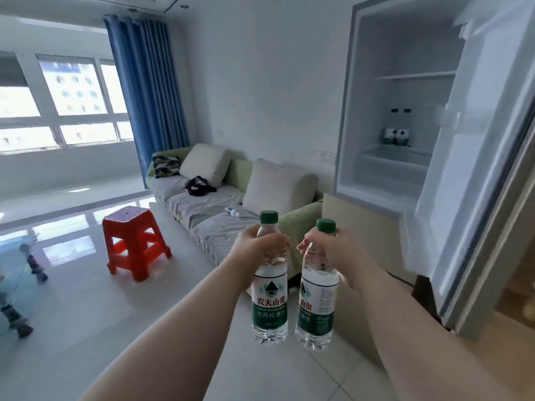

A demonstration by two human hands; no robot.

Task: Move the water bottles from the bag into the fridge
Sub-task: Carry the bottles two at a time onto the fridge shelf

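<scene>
My left hand (257, 244) grips the neck of a clear water bottle (269, 302) with a green cap and green label, held upright. Beside it, my right hand (328, 244) grips the neck of a second, matching bottle (317, 308). Both hang in front of me above the floor, left of the fridge (362, 117), whose door (474, 157) stands open. Two more green-capped bottles (398, 130) stand side by side on a shelf inside. A dark bag (199, 186) lies on the sofa (214, 206), and one more bottle (233, 211) lies on its cushion.
A red plastic stool (134, 241) stands on the tiled floor left of the sofa. A blue curtain (147, 91) hangs by the windows. A glass table's edge (14, 264) shows at far left. The fridge's upper shelf (414, 76) holds nothing.
</scene>
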